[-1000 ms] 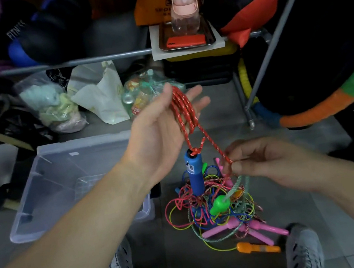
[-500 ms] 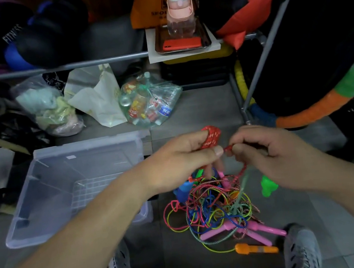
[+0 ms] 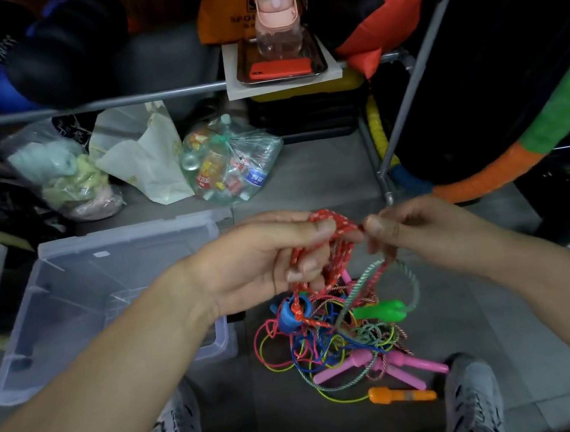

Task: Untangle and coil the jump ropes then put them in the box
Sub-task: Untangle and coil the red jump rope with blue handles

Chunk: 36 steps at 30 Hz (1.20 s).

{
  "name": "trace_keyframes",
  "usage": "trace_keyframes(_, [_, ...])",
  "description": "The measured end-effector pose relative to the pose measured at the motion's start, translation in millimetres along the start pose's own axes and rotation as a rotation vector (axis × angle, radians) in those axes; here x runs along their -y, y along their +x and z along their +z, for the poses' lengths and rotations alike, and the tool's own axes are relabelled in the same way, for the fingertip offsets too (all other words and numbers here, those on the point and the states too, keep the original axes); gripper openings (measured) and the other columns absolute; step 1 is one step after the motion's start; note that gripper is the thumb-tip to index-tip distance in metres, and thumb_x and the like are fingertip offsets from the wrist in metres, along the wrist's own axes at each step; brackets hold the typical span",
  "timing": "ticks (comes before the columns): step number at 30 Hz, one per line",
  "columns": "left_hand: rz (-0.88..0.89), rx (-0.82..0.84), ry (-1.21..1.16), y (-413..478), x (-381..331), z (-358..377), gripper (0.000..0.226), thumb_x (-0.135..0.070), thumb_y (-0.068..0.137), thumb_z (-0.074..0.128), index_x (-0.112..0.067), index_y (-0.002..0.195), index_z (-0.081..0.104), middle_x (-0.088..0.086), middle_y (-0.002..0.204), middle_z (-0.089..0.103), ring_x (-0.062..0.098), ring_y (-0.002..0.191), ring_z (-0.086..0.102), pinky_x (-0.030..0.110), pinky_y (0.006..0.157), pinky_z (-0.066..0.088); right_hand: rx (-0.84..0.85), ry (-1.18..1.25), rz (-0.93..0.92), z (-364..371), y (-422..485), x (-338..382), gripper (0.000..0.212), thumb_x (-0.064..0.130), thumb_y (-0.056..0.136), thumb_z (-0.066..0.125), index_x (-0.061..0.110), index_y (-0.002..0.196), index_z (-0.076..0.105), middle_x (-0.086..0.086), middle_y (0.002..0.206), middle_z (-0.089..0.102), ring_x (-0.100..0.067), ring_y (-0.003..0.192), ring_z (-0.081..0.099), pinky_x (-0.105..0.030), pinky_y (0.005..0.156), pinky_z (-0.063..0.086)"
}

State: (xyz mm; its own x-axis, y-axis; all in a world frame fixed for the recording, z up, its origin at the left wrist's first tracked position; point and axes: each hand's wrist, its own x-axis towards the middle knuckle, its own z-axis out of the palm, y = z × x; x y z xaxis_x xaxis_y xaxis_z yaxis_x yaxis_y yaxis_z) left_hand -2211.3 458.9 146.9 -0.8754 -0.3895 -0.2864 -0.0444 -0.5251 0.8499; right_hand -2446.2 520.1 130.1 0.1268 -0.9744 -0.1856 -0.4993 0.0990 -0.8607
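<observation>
The left hand, at the centre of the frame, gripped a bundle of loops of the red speckled rope, thumb pressed on top and fingers curled under the strands. Just to its right, the right hand pinched the same red rope between thumb and fingertips, the two hands nearly touching. Further strands of the red rope hung from the left hand down to a blue handle directly below it. A grey-green twisted rope ran up from the floor towards the underside of the right hand; whether that hand also held it could not be told.

Below the hands, in the lower centre, the remaining jump ropes lay in a tangled pile on the grey floor: thin pink, yellow, blue and green cords crossing one another. A green handle sat at the pile's upper right, two pink handles at its lower edge, and an orange handle just below those.

The clear plastic box stood open at the left of the frame, beside the pile and partly behind the left forearm. Two grey shoes showed at the bottom edge, one on each side of the pile.
</observation>
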Motion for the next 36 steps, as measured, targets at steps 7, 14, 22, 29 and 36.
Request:
trace_keyframes(7, [0.088, -0.035, -0.252, -0.1, -3.1, -4.9, 0.043, -0.025, 0.094, 0.051, 0.003, 0.124, 0.062, -0.004, 0.063, 0.043, 0.008, 0.052, 0.039, 0.026, 0.071, 0.047, 0.051, 0.413, 0.057, 8.4, -0.2, 3.4, 0.023, 0.027, 0.084, 0.061, 0.004, 0.084, 0.065, -0.013, 0.067, 0.064, -0.029, 0.061, 0.061, -0.034, 0.064, 0.055])
trace_keyframes(14, [0.116, 0.068, -0.26, -4.3, -2.8, -1.1, 0.049, -0.026, 0.094, 0.054, 0.008, 0.129, 0.057, -0.003, 0.062, 0.052, 0.009, 0.053, 0.051, 0.028, 0.072, 0.053, -0.256, 0.447, -0.084, 20.8, 6.3, 7.0, 0.027, 0.03, 0.09, 0.055, 0.006, 0.084, 0.064, -0.005, 0.057, 0.053, -0.022, 0.046, 0.044, -0.03, 0.044, 0.039])
trace_keyframes(22, [0.281, 0.139, -0.51, -10.9, -24.2, -4.8, 0.067, -0.041, 0.098, 0.046, 0.01, 0.141, 0.042, 0.021, 0.13, 0.063, 0.018, 0.087, 0.072, 0.032, 0.092, 0.054, 0.098, 0.0, 0.156, 46.5, 0.6, 1.7, 0.024, 0.038, 0.094, 0.061, 0.019, 0.083, 0.071, 0.004, 0.077, 0.074, -0.013, 0.075, 0.066, -0.034, 0.078, 0.048])
trace_keyframes(29, [0.462, -0.32, -0.329, -1.7, -15.8, -7.1, 0.062, -0.042, 0.101, 0.039, 0.006, 0.14, 0.039, 0.017, 0.145, 0.052, 0.033, 0.126, 0.059, 0.042, 0.111, 0.042, 0.224, 0.423, 0.271, 44.7, -8.7, 17.1, 0.014, 0.018, 0.094, 0.064, 0.005, 0.098, 0.061, -0.017, 0.077, 0.07, -0.032, 0.066, 0.071, -0.039, 0.064, 0.062])
trace_keyframes(36, [0.339, -0.356, 0.493, 7.6, 16.9, 3.5, 0.041, -0.031, 0.094, 0.055, 0.007, 0.109, 0.055, 0.017, 0.099, 0.062, 0.027, 0.09, 0.059, 0.037, 0.087, 0.048, 0.428, 0.741, 0.051, 0.0, -10.6, 31.2, 0.036, 0.035, 0.067, 0.086, 0.006, 0.083, 0.072, -0.015, 0.067, 0.066, -0.032, 0.069, 0.066, -0.032, 0.072, 0.055])
